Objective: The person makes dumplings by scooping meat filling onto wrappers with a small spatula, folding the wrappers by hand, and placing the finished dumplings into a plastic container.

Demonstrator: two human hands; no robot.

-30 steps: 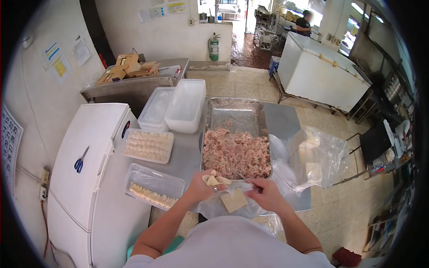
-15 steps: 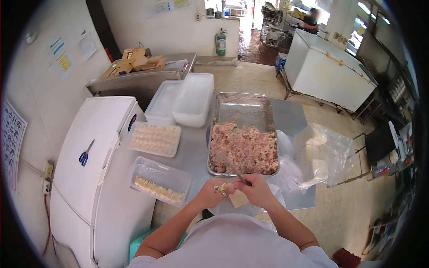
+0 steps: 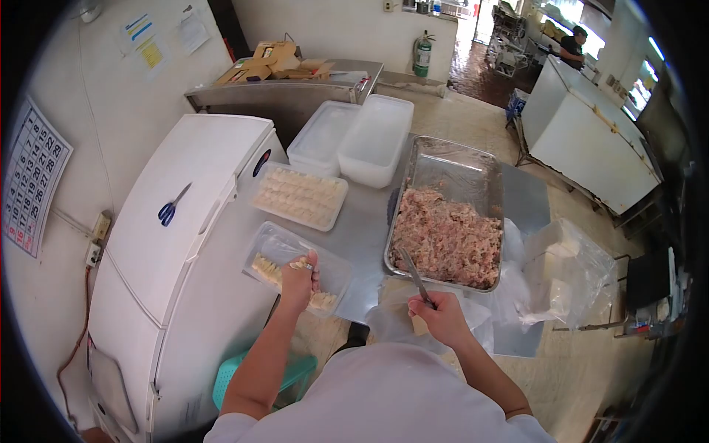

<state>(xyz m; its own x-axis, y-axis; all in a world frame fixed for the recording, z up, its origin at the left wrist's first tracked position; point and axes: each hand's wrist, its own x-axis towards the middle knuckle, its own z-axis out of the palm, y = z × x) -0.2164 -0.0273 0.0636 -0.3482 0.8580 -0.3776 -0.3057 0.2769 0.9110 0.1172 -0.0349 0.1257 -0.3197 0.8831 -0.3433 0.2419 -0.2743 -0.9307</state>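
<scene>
My left hand (image 3: 298, 283) reaches down into a clear plastic container (image 3: 336, 275), its fingers closed around a pale folded dumpling (image 3: 298, 263). A row of similar dumplings (image 3: 266, 270) lies along the container's near side, partly hidden by the hand. My right hand (image 3: 443, 319) grips a narrow flat-bladed knife (image 3: 413, 273), its blade pointing up and away. Beside that hand shows the edge of a pale stack of dough wrappers (image 3: 419, 325) on plastic. Just beyond the blade, a metal tray (image 3: 454, 159) holds ground meat filling (image 3: 447, 236).
A second container (image 3: 341, 198) full of dumplings sits farther back, near stacked empty white bins (image 3: 375, 140). Bagged wrapper blocks (image 3: 561, 258) rest on the right. Blue scissors (image 3: 171, 208) lie on the white fridge (image 3: 192, 159) at left. Another person (image 3: 573, 49) stands far off.
My left hand has moved left from beside the right hand to the dumpling container. My right hand still holds the knife, now with its blade clear of the left hand. The view has shifted.
</scene>
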